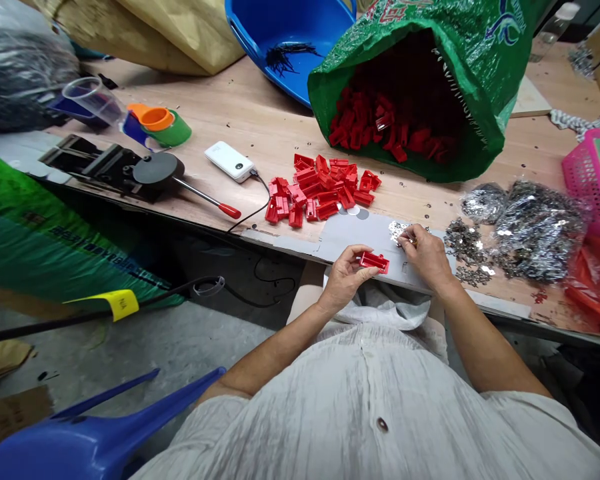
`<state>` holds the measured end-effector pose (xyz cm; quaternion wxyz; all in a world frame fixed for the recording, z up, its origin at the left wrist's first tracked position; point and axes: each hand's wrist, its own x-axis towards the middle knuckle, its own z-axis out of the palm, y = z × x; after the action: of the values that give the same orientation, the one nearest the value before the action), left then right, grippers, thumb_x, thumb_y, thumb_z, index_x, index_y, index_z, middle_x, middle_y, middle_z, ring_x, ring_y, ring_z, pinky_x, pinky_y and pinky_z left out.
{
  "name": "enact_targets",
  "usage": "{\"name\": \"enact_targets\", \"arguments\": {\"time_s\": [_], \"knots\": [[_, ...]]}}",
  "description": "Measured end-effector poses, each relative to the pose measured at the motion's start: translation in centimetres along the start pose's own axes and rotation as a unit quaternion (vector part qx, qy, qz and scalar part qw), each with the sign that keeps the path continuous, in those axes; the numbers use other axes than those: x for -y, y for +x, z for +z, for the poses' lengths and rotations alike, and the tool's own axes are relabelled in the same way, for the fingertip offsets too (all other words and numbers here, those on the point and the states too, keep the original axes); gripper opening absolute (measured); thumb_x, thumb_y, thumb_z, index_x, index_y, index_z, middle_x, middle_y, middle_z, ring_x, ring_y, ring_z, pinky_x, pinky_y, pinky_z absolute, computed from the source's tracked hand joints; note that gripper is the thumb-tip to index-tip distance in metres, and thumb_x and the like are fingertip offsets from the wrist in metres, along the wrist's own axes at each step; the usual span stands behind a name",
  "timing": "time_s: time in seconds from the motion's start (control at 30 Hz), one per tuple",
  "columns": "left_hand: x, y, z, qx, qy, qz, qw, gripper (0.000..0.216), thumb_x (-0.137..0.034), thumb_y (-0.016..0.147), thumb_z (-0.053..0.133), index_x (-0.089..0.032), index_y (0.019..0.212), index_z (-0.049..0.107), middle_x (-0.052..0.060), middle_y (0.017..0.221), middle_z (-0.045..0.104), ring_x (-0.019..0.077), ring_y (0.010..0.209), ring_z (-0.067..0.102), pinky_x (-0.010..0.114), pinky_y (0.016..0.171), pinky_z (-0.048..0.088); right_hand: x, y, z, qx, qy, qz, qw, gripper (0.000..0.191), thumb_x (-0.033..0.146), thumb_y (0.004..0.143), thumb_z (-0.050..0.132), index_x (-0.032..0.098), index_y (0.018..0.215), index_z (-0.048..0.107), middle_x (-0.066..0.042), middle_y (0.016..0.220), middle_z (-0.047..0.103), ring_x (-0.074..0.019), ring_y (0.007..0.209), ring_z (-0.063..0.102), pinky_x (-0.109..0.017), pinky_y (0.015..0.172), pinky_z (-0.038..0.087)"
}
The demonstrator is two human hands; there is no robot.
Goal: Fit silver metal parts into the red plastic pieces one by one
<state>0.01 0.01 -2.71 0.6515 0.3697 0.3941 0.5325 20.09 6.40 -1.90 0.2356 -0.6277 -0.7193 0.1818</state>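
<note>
My left hand (347, 275) is closed around a small red plastic part (374, 261), held just above the table's front edge. My right hand (427, 255) rests beside it on a grey card (360, 235), fingers pinched at a little heap of small shiny metal pieces (397, 231); whether a piece sits in the pinch is too small to tell. A pile of the same red parts (320, 188) lies on the table just beyond the card. Behind it, a green woven sack (460, 47) lies open on its side with more red parts inside.
Heaps of metal pieces (525, 230) spread at the right, next to a pink basket (587, 177) and a red tray (597, 280). A blue basin (260, 27), a white power bank (229, 161) with cable and a black hand press (130, 170) stand at the left. A blue chair (80, 440) is below.
</note>
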Motion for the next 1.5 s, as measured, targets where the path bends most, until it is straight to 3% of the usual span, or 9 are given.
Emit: {"name": "enact_targets", "arguments": {"time_s": [0.2,0.4,0.57,0.73,0.93,1.03,1.17,1.37,1.5], "knots": [[-0.4,0.7,0.6,0.021,-0.089,-0.046,0.995,0.051,-0.028,0.073,0.082,-0.023,0.121,0.066,0.002,0.096,0.069,0.0137,0.087,0.066,0.029,0.082,0.056,1.4,-2.5,-1.9,0.044,0.194,-0.030,0.980,0.012,0.030,0.087,0.064,0.023,0.096,0.066,-0.001,0.089,0.070,-0.0154,0.072,0.061,-0.028,0.066,0.046],[-0.6,0.9,1.2,0.035,-0.087,-0.039,0.995,0.053,-0.028,0.075,0.081,-0.025,0.126,0.067,0.001,0.095,0.069,0.0107,0.084,0.062,0.026,0.082,0.053,2.9,-4.2,-2.2,0.025,0.200,-0.141,0.969,0.008,0.022,0.091,0.061,0.023,0.092,0.069,-0.003,0.087,0.070,-0.0165,0.078,0.064,-0.030,0.071,0.049],[-0.3,0.8,1.0,0.037,-0.063,-0.034,0.997,0.054,-0.031,0.075,0.080,-0.026,0.127,0.066,0.003,0.104,0.072,0.0152,0.094,0.065,0.029,0.089,0.051,2.7,-4.2,-2.1,0.036,0.185,-0.198,0.962,0.013,0.021,0.093,0.057,0.025,0.091,0.069,-0.004,0.091,0.071,-0.0185,0.086,0.066,-0.034,0.078,0.053],[0.0,0.8,0.8,0.047,-0.029,-0.029,0.998,0.051,-0.033,0.075,0.080,-0.025,0.124,0.068,0.006,0.115,0.072,0.0201,0.108,0.065,0.034,0.099,0.048,2.5,-4.3,-2.4,0.102,0.195,-0.184,0.958,0.011,0.030,0.092,0.060,0.026,0.093,0.071,-0.005,0.093,0.071,-0.0197,0.087,0.066,-0.036,0.078,0.053],[0.1,0.7,0.7,0.063,-0.024,-0.036,0.997,0.048,-0.033,0.076,0.080,-0.023,0.122,0.069,0.007,0.116,0.072,0.0210,0.108,0.066,0.035,0.100,0.048,1.2,-4.8,-2.0,0.107,0.218,-0.105,0.964,0.018,0.039,0.089,0.067,0.023,0.097,0.068,-0.003,0.090,0.067,-0.0158,0.071,0.057,-0.031,0.066,0.047],[0.1,0.7,0.6,0.069,-0.020,-0.024,0.997,0.045,-0.031,0.077,0.079,-0.024,0.120,0.068,0.007,0.118,0.071,0.0196,0.108,0.066,0.034,0.097,0.049,0.7,-5.1,-2.0,0.117,0.214,-0.085,0.966,0.026,0.040,0.090,0.065,0.024,0.111,0.065,-0.003,0.095,0.065,-0.0154,0.071,0.055,-0.031,0.068,0.048],[0.1,1.0,0.0,0.085,0.055,0.018,0.995,0.042,-0.027,0.077,0.078,-0.021,0.116,0.065,0.008,0.122,0.067,0.0183,0.104,0.066,0.032,0.093,0.051,0.7,-5.4,-1.9,0.120,0.174,-0.109,0.971,0.038,0.037,0.099,0.048,0.024,0.134,0.057,-0.008,0.110,0.061,-0.0198,0.094,0.059,-0.037,0.087,0.049],[-0.1,2.4,-1.3,0.104,0.313,0.090,0.940,0.034,-0.023,0.078,0.073,-0.022,0.112,0.067,0.004,0.107,0.070,0.0185,0.098,0.066,0.030,0.092,0.049,1.1,-5.7,-1.3,0.103,0.102,-0.102,0.984,0.030,0.030,0.098,0.048,0.024,0.121,0.067,-0.008,0.095,0.064,-0.0213,0.089,0.063,-0.036,0.081,0.052],[-0.2,3.3,-1.7,0.138,0.373,0.107,0.911,0.035,-0.022,0.079,0.070,-0.023,0.114,0.069,0.004,0.106,0.072,0.0189,0.096,0.067,0.031,0.093,0.049,1.2,-5.5,-1.1,0.114,0.064,-0.092,0.987,0.023,0.027,0.094,0.055,0.021,0.110,0.070,-0.008,0.100,0.072,-0.0227,0.090,0.067,-0.038,0.083,0.052]]}}
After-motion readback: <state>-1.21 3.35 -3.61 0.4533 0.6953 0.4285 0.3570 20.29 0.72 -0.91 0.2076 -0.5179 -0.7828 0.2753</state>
